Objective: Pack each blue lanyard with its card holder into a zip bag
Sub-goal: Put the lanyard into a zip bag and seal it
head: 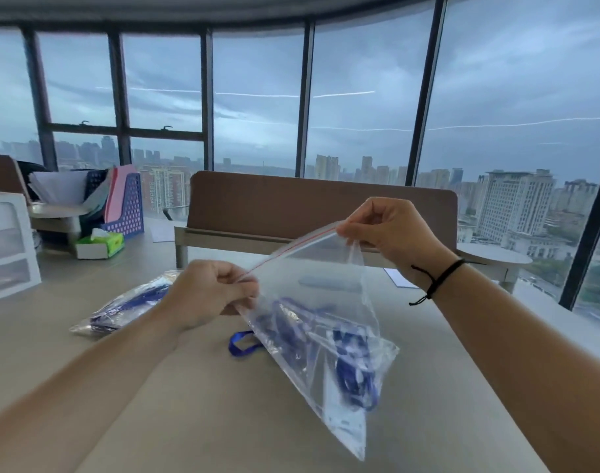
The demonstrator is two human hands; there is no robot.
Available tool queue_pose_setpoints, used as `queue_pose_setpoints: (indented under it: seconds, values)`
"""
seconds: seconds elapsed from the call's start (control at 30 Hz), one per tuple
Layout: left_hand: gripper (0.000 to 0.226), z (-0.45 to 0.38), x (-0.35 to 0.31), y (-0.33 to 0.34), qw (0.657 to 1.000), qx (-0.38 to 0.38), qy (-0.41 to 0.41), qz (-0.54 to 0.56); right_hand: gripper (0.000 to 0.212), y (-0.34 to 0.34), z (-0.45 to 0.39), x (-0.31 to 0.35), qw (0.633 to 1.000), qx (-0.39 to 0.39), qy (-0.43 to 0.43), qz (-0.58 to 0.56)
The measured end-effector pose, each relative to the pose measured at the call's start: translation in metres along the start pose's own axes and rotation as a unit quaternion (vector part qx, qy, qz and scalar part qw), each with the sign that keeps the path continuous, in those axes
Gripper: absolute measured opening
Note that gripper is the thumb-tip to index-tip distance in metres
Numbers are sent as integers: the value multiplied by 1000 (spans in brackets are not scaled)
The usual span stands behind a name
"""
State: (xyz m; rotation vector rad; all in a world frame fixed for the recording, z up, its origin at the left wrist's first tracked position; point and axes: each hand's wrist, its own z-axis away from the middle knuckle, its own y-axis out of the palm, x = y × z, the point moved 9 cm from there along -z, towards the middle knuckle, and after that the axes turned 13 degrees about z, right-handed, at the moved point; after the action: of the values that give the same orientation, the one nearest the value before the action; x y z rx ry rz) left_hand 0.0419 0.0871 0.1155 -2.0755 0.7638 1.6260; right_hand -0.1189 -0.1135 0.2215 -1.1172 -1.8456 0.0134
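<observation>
A clear zip bag (325,288) with a red seal line hangs in the air above the table. My left hand (209,291) pinches the lower left end of its top edge and my right hand (390,230) pinches the upper right end. Inside the bag lie a blue lanyard (353,363) and a clear card holder (346,414). A loop of another blue lanyard (240,343) lies on the table just behind the bag. A second zip bag (121,308) holding blue lanyard material lies on the table to the left.
The beige table (223,421) carries a green tissue box (100,245), a purple file rack (124,203) and a white frame (5,240) at the left. A brown divider panel (291,199) stands behind. Papers lie at the far right. Windows beyond.
</observation>
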Motion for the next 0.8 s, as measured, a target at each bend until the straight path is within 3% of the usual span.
queue_pose_setpoints:
  seconds: [0.3, 0.8]
  values:
    - [7, -12, -60, -75, 993, -45, 77, 82, 16, 31, -29, 9, 998, 4, 25, -57]
    - [10, -59, -70, -239, 983, -140, 92, 76, 20, 188, -90, 59, 990, 85, -25, -110]
